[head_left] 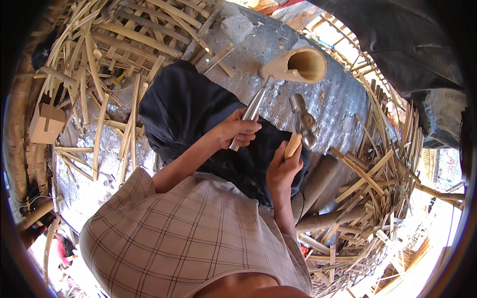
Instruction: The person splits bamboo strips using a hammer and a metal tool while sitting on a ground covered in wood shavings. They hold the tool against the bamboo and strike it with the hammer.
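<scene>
My left hand (236,130) is closed round a shiny metal chisel (255,103), whose narrow tip points away from me and seems to reach the near edge of a short bamboo tube (278,66). The tube lies on its side, its open end turned to the right. In my right hand (284,171) is a hammer (305,122); my fingers wrap its wooden handle and the metal head stands above them. Both hands are over my lap, in dark trousers (184,107).
Bamboo strips (149,35) and woven bamboo are piled at the far left. More split bamboo (360,198) heaps up on the right, beside a thick bamboo pole (318,181). A cardboard box (46,124) is at the left. Dark sheeting (407,44) hangs at the upper right.
</scene>
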A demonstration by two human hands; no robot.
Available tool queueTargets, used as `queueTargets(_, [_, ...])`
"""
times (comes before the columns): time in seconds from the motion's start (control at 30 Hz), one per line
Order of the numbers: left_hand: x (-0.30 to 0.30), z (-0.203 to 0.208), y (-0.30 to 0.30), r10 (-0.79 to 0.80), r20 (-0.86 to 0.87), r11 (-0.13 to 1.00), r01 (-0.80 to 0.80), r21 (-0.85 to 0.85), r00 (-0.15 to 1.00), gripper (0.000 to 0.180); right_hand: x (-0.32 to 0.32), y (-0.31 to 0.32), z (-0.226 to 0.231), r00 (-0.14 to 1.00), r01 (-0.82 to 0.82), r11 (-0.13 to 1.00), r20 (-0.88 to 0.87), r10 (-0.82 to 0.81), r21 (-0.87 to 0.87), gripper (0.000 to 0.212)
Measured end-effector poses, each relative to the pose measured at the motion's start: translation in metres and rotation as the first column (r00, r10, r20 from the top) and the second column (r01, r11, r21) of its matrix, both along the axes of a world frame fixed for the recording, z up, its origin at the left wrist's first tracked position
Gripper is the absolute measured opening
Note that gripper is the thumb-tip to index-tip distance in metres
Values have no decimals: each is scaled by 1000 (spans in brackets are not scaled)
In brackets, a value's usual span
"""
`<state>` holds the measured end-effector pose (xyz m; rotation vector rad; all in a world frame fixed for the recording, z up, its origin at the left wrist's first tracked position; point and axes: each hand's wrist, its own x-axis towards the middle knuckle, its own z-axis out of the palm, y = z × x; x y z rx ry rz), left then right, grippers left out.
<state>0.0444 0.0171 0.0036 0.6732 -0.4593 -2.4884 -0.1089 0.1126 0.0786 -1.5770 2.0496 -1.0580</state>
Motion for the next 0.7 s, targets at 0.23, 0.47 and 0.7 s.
queueTargets(0.23, [2,0,-12,-75,108,997,79,-25,991,18,-26,-15,-30,999,-3,987,40,-3,159,26])
queueTargets(0.47, [-11,15,-60,-92,21,994,93,-58,996,11,-55,3,-93,936,86,988,330,-123,125,32])
queueTargets(0.7, [-25,12,-74,-83,23,995,84,-52,996,14,-69,17,-160,527,-15,911,778,-342,411,35])
